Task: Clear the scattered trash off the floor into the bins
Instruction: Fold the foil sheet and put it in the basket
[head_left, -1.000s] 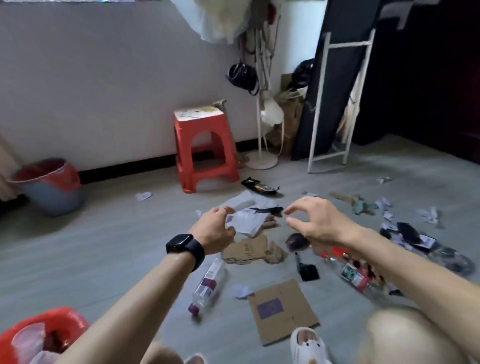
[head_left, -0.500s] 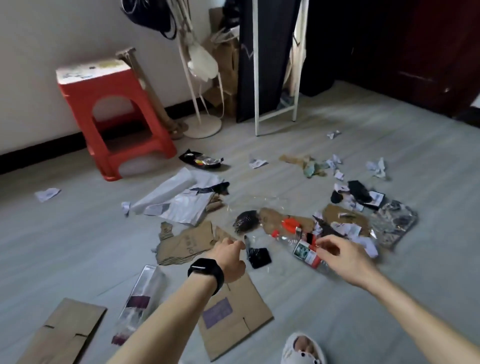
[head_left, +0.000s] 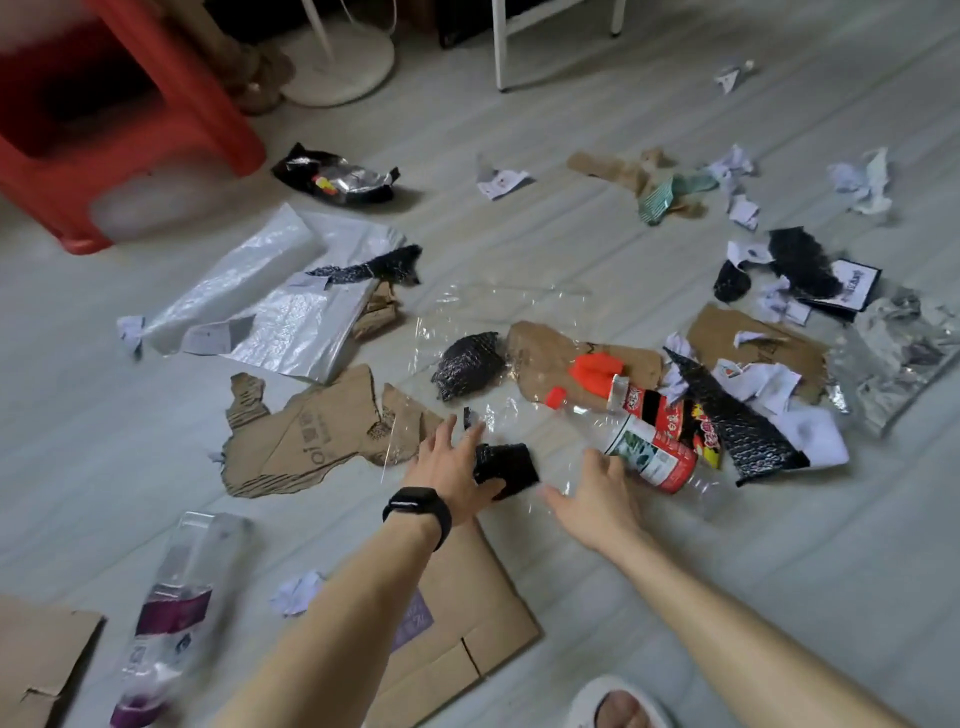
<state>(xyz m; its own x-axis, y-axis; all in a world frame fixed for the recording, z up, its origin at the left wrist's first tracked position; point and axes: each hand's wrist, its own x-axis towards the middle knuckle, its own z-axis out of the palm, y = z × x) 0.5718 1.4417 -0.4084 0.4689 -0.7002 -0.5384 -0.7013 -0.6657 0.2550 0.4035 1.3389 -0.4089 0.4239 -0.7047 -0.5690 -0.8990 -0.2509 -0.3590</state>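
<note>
Trash lies scattered over the grey floor; no bin is in view. My left hand (head_left: 449, 465), with a black watch on the wrist, reaches down with straight fingers and touches a small black scrap (head_left: 511, 467) that lies against its thumb. My right hand (head_left: 597, 499) hovers with spread fingers over a clear plastic film (head_left: 498, 312), just left of a crushed bottle with a red label and red cap (head_left: 649, 441). Neither hand grips anything.
Torn cardboard (head_left: 311, 436), a white plastic bag (head_left: 270, 296), a black snack wrapper (head_left: 337, 176) and paper scraps (head_left: 862, 182) surround the hands. A clear purple-labelled bottle (head_left: 171, 613) and flat cardboard (head_left: 467, 623) lie near my slippered foot (head_left: 618, 701). A red stool (head_left: 119, 130) stands far left.
The view has tilted down and closer to the floor. Both hands dropped toward the trash; the left opened onto the black scrap, and the right shifted left off the bottle's label.
</note>
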